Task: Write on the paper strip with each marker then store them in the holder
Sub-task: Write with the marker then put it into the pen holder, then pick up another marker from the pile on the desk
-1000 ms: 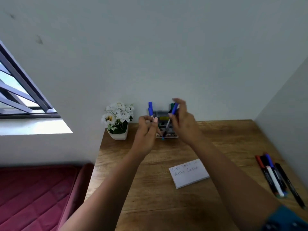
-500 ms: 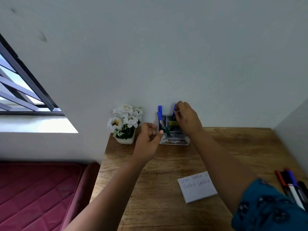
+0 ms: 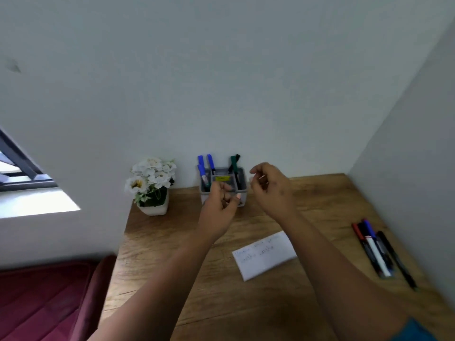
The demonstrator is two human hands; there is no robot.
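A grey holder [image 3: 242,179] stands at the back of the wooden desk against the wall. Blue markers [image 3: 206,166] stick up from its left side and a green and a black marker [image 3: 234,164] from its right. My left hand [image 3: 220,210] hovers just in front of the holder, fingers loosely curled with nothing in them. To the holder's right my right hand [image 3: 272,190] is also free of any marker, fingers apart. The white paper strip [image 3: 264,254] with handwriting lies nearer me. Several loose markers [image 3: 376,249] lie at the right.
A white pot of white flowers [image 3: 152,185] sits left of the holder. The desk [image 3: 197,303] fits into a corner, with a wall close on the right. A maroon cushion [image 3: 44,299] lies below the desk's left edge, and a window [image 3: 22,168] is at far left.
Both hands let go of the blue markers, which now stand in the holder. The hands have drawn back from the holder toward me.
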